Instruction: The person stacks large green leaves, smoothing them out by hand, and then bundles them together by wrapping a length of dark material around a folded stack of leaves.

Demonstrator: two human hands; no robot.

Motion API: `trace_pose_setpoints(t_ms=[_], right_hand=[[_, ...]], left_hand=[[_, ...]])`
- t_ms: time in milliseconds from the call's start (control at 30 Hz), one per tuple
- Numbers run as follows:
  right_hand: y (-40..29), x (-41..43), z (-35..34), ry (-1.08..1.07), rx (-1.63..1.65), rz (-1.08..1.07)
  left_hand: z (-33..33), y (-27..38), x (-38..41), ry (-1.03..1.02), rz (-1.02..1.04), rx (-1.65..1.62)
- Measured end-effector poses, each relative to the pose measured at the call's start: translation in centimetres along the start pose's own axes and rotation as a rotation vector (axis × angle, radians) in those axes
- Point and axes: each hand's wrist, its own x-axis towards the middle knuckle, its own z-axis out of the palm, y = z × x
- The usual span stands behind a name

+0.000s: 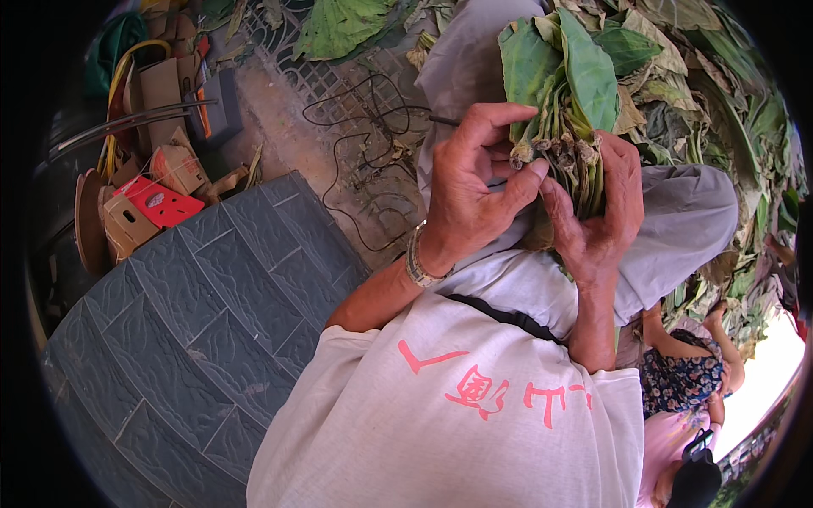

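A bundle of green tobacco-like leaves (587,70) lies over my lap, its cut stem ends (571,155) towards me. From the left, my left hand (476,171) holds the bundle, index finger over the stems and thumb near their ends; a metal watch band is on that wrist. My right hand (600,203) grips the stems from the other side, its thumb close to the left thumb. Stalks pass down behind the right hand's fingers, and their lower part is partly hidden. A single large leaf (343,25) lies on the paving beyond my knee.
Piled drying leaves (692,82) spread along the right. A thin black cable (343,136) lies looped on the paving. Cardboard boxes (130,222) stand at the left, beside a grey stone-patterned surface (209,317). Another person (679,406) is at the lower right.
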Motion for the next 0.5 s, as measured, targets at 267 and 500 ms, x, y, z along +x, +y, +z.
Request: trace_pose_setpoints(t_ms=[267, 500], right_hand=[[1.5, -0.7, -0.3, 0.06, 0.13, 0.128], [1.9, -1.9, -0.3, 0.227, 0.276, 0.303]], left_hand=[[0.2, -0.3, 0.2, -0.027, -0.025, -0.104], [0.0, 0.0, 0.2, -0.071, -0.077, -0.106]])
